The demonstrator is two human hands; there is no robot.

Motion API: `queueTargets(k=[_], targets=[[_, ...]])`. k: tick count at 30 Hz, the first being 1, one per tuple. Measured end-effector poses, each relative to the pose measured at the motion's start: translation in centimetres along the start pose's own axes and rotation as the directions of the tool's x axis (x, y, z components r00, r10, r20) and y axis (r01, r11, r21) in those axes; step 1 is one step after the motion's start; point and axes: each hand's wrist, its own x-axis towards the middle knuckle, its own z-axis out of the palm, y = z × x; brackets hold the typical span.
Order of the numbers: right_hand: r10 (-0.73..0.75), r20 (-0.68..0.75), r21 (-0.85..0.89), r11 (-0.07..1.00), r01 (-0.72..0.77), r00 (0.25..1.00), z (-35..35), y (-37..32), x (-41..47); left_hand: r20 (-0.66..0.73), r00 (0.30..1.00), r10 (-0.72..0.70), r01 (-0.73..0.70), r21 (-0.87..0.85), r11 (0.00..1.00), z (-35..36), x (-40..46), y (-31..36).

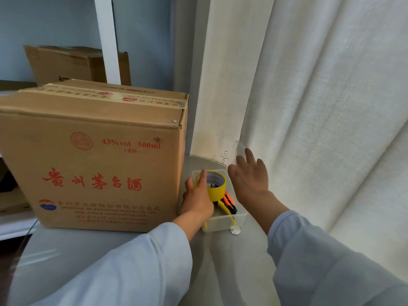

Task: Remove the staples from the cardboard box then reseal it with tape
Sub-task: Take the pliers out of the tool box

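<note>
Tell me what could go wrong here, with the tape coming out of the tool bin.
1. The left hand grips the yellow tape roll above the clear bin; lifting it may snag the yellow-handled tool underneath.
2. The right hand holds the clear lid upright beside the curtain; it could slip.
3. The bin sits near the table's edge.

The front of the cardboard box [92,164] carries red print reading "43%vol 500ml" with "(带杯)" beneath, then large red characters "贵州茅台酒". Lower down, a small blue line reads "KWEICHOW MOUTAI CO., LTD", and the finer lines under it are too blurred to read. The red print on the tape strip [106,96] across the top is upside down and illegible.
</note>
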Motion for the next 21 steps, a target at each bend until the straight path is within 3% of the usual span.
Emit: queueTargets(k=[2, 6, 9, 11, 13, 16, 21], targets=[[0.025, 0.001, -0.066, 0.997, -0.025, 1.000, 0.8, 0.3, 0.1, 0.056, 0.997, 0.060, -0.067, 0.118, 0.991, -0.2, 0.2, 0.3], [-0.042, 0.003, -0.239, 0.970, 0.041, 0.999, 1.6, 0.6, 0.3, 0.075, 0.997, 0.024, -0.040, 0.226, 0.973, -0.4, 1.3, 0.2], [-0.147, -0.103, -0.033, 0.989, 0.145, 0.984, 2.5, -0.5, 0.1, 0.025, 1.000, 0.016, -0.019, 0.133, 0.991, -0.1, 2.0, 0.0], [-0.033, 0.038, 0.301, 0.954, 0.020, 0.999, 2.8, -1.5, 0.0, -0.009, 1.000, 0.015, -0.015, 0.079, 0.997, 0.2, 2.3, -0.1], [0.058, 0.194, 0.479, 0.866, -0.146, 0.979, 3.4, -2.2, 0.2, -0.049, 0.999, 0.025, -0.023, 0.037, 0.999, 0.4, 2.3, -0.1], [0.137, 0.243, 0.560, 0.788, -0.254, 0.960, 3.7, -2.6, 0.5, -0.113, 0.991, 0.067, -0.067, 0.007, 0.998, 0.7, 2.2, -0.1], [0.113, 0.323, 0.517, 0.810, -0.276, 0.940, 3.7, -2.7, 0.6, -0.124, 0.984, 0.126, -0.126, 0.014, 0.992, 1.1, 1.5, -0.5]])
